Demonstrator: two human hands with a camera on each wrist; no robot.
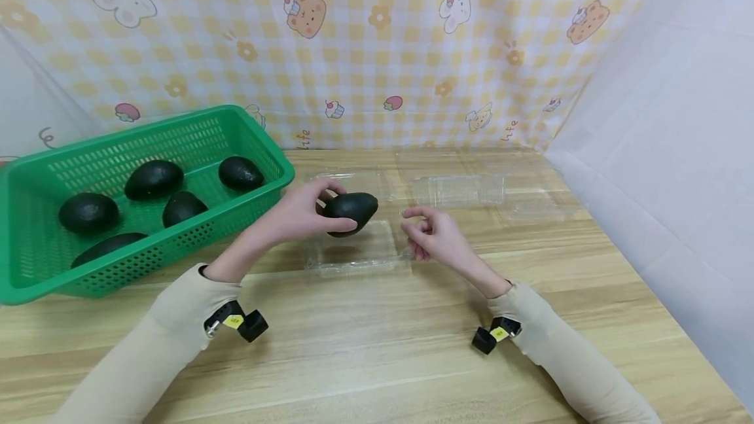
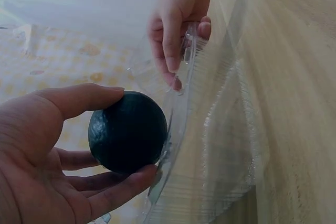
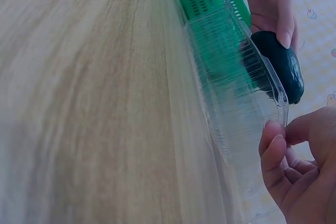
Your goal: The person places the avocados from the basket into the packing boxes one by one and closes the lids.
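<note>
One dark avocado (image 1: 357, 210) sits in the left hand (image 1: 302, 212), thumb and fingers curled round it, over a clear plastic container (image 1: 358, 267) — its narrow end faces right. Just beside it, the right hand (image 1: 442, 239) pinches the container's rim. Both forearms reach forward, angled inward above the wooden table (image 1: 365, 345) — left of them, five more avocados (image 1: 154, 179) lie in a green basket (image 1: 197, 235).

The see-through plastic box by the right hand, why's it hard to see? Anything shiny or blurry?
Head view: the brown wooden table shows through the clear rectangular plastic box, whose near rim glints; left wrist view: faint sheen on the dark rounded avocado; right wrist view: the table's grain looks blurry.
</note>
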